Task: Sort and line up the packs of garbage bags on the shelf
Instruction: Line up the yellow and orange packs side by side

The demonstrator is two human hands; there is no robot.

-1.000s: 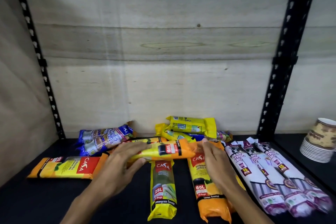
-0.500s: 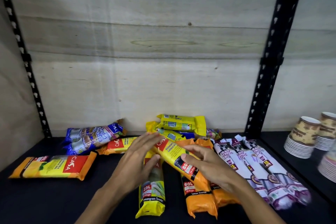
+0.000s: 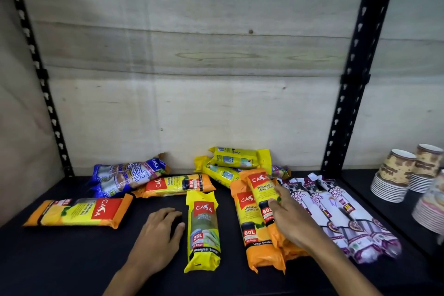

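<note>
Packs of garbage bags lie on a black shelf point(image 3: 72, 259). My right hand point(image 3: 290, 218) grips an orange 60L pack point(image 3: 260, 190), laid lengthwise beside another orange 60L pack point(image 3: 249, 226). To their right lie three purple-and-white drawstring packs point(image 3: 336, 214) in a row. My left hand point(image 3: 158, 235) rests flat on the shelf, just left of a yellow 25L pack point(image 3: 204, 230). Two more orange packs lie sideways, one at the left point(image 3: 79, 211) and one in the middle point(image 3: 177, 185). Blue packs point(image 3: 125, 175) and yellow packs point(image 3: 233, 163) sit at the back.
A wooden back wall point(image 3: 192, 103) closes the shelf. Black slotted uprights stand at the left point(image 3: 38, 74) and right point(image 3: 353, 74). Stacks of paper cups point(image 3: 394, 173) stand in the bay to the right.
My right hand turned the orange pack from sideways to lengthwise and set it down beside the other orange pack. My left hand let go and dropped to the shelf.
</note>
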